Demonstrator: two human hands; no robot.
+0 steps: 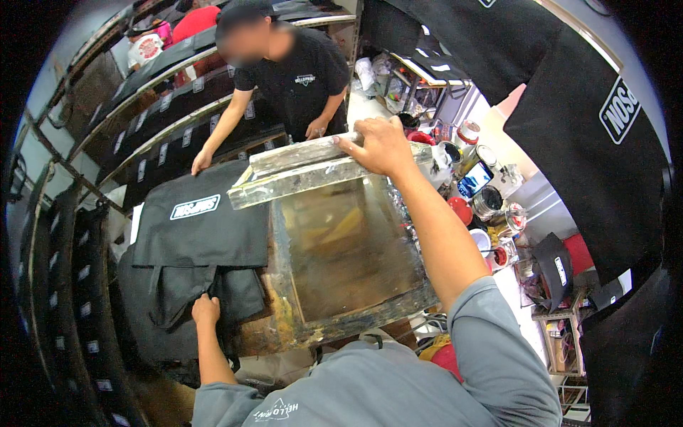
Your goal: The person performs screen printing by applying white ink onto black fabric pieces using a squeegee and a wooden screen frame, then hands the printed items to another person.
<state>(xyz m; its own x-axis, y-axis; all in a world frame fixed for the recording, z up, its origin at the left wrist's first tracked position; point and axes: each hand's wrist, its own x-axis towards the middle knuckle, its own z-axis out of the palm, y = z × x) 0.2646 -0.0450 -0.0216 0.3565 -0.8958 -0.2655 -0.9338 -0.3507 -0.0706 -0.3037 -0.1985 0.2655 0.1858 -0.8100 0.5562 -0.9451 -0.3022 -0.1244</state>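
My left hand is closed on a strap of a black fabric tote bag at the left of the work table. A white printed label with a border shows on the bag's upper part. Raised above the table's far side is a paint-stained screen-printing frame, seen almost edge-on. My right hand is wrapped around its upper part, at the right end of a long whitish bar, perhaps a squeegee. Below the frame lies a brown, stained printing board. More black fabric sits under the bag.
Across the table a co-worker in black reaches one hand to the bag's far edge. Racks of printed black pieces stand at the left. Ink pots and a phone crowd the right; black fabric hangs beyond.
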